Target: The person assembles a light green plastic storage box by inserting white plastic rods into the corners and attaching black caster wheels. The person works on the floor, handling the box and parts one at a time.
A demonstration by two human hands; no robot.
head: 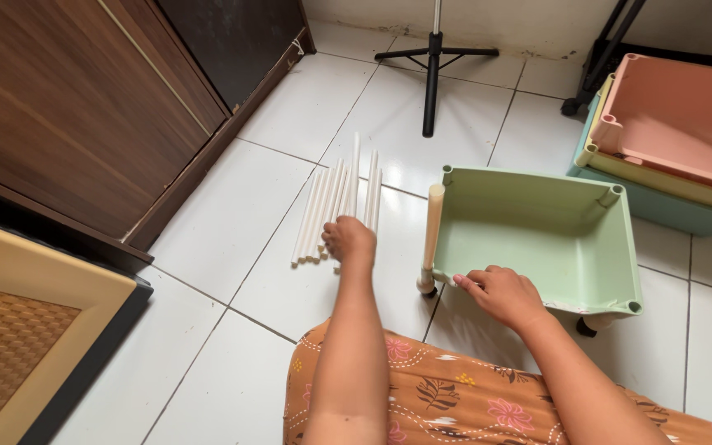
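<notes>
My left hand (348, 241) reaches forward over a row of several white plastic tubes (335, 198) lying side by side on the tiled floor; its fingers curl down onto the near ends of the tubes. My right hand (500, 294) grips the near rim of a light green plastic tray (537, 239) that rests on the floor. One cream tube (433, 235) stands upright in the tray's near left corner socket. Small black wheels show under the tray's near corners.
Stacked pink, yellow and teal trays (669, 140) sit at the back right. A black tripod stand (432, 66) rises behind the tubes. Dark wooden cabinets (84, 107) line the left. A woven-panel yellow item (18, 338) lies at the near left. My patterned orange clothing (455, 395) covers my lap.
</notes>
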